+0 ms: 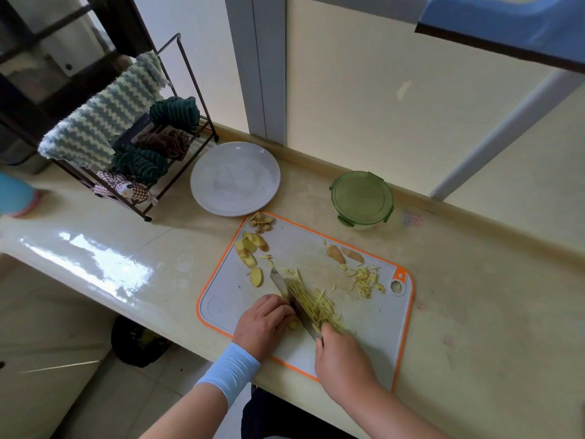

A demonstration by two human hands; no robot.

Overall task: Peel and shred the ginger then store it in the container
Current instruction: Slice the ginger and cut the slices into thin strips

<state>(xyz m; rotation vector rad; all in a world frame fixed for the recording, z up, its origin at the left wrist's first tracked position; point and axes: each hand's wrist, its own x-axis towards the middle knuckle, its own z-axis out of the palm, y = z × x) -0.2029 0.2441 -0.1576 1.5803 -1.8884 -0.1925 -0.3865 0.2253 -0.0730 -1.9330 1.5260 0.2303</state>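
Observation:
A grey cutting board (376, 324) with an orange rim lies on the counter. My right hand (343, 359) grips the handle of a knife (296, 304), whose blade points away to the upper left across the board. My left hand (264, 321) presses ginger slices down against the blade's left side. A heap of ginger shreds (316, 304) lies right of the blade, and a smaller heap (365, 280) sits further right. Peeled slices (250, 250) and peel scraps (261, 221) lie at the board's far left. The green lidded container (362, 199) stands behind the board, closed.
A white plate (235, 179) sits behind the board's left corner. A black wire rack (133, 134) with cloths stands at the far left. Two unpeeled ginger bits (343, 255) lie on the board. The counter's front edge runs just below my wrists.

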